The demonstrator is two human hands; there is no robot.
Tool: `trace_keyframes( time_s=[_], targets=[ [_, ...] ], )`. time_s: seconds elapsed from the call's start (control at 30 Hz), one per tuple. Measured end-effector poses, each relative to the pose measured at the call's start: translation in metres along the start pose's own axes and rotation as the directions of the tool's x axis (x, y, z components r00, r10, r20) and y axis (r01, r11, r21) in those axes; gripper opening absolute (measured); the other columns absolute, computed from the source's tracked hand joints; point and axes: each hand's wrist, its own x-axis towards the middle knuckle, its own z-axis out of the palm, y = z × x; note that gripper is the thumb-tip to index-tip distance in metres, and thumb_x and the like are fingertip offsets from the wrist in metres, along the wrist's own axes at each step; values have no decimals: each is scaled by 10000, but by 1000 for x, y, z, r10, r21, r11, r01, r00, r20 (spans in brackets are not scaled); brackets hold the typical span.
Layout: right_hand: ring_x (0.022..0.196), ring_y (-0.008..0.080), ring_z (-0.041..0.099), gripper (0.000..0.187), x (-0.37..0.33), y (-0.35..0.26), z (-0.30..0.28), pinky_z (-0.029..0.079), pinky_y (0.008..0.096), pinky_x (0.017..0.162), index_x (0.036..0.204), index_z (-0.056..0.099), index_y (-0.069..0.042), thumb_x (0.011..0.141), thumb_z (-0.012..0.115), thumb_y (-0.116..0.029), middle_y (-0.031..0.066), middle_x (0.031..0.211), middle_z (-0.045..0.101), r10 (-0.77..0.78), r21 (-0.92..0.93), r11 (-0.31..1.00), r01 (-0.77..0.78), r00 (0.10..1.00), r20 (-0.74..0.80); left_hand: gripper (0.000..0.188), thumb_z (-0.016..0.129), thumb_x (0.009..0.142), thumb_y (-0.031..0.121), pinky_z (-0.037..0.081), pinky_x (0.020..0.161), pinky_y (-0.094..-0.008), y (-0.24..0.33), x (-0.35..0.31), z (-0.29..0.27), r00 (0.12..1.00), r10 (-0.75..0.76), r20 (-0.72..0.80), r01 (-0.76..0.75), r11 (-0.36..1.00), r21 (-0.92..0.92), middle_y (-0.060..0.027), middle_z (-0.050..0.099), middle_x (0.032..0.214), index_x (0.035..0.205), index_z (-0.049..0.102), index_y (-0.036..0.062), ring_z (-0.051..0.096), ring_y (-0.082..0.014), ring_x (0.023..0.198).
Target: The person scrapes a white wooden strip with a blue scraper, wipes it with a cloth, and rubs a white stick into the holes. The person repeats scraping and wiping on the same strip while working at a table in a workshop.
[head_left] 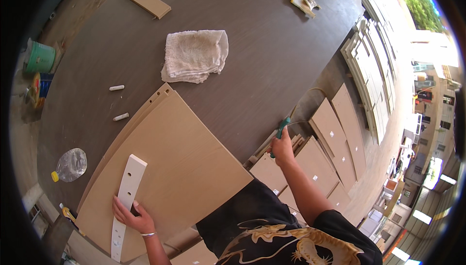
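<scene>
On the tabletop [252,56], left hand [130,215] presses a white drilled strip [127,192] flat against the tan panels [179,168], grip pinching it so it stays lined up. Right hand [281,147] hangs off the edge, grip closed round a green-handled tool [280,130] with hose trailing, held ready.

A woodworking shop for flat-pack furniture — a broad dark tabletop [272,37] carries pale drilled panels [179,168], a white strip with holes [127,194] and loose white dowels [116,88]. More cut boards [335,134] lie stacked on the floor beside it, and framed panels [369,56] lean in rows — the building's side stands open to daylight.
</scene>
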Motion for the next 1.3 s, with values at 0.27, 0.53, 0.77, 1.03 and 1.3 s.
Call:
trace_keyframes(
  time_s=[0.27,0.53,0.77,1.03,1.3],
  targets=[
    [963,299,579,761,-75,-16,-7,491,381,868,1664,368,-90,955,605,53,170,1151,576,-724,-369,588,720,672,157,639,630,1020,286,307,1206,-579,-3,-1,1,1000,-8,-9,8,1000,-5,-230,534,1541,1567,479,-9,467,-446,1403],
    [731,122,513,768,38,-26,-38,449,323,648,1673,366,-91,947,592,20,47,969,605,-96,-59,994,87,980,-173,636,626,1024,292,316,1199,-584,-9,-5,7,1000,3,-29,-3,1000,-4,-224,538,1544,1567,485,-7,475,-439,1407],
    [934,195,699,365,-65,-92,-42,562,371,920,1404,585,-5,1039,593,-6,74,1080,727,-374,143,919,368,699,610,650,631,1014,307,305,1208,-590,-5,-4,2,1000,-16,-18,16,1000,-10,-241,531,1546,1560,485,-14,469,-450,1409],
    [907,212,704,259,-97,-122,-10,573,370,833,1274,640,-3,1017,615,-16,119,1104,720,-324,328,937,116,634,702,655,646,997,307,291,1215,-599,1,-2,-1,999,-40,3,40,998,-51,-233,540,1538,1541,496,-24,463,-457,1407],
    [835,146,697,459,-69,-122,-3,586,313,707,1297,656,-3,895,825,-149,63,1039,728,-281,246,960,136,480,831,668,693,941,339,342,1172,-623,8,-1,-6,998,-47,-42,44,996,-74,-224,585,1475,1485,548,-21,503,-479,1341]
  ],
)
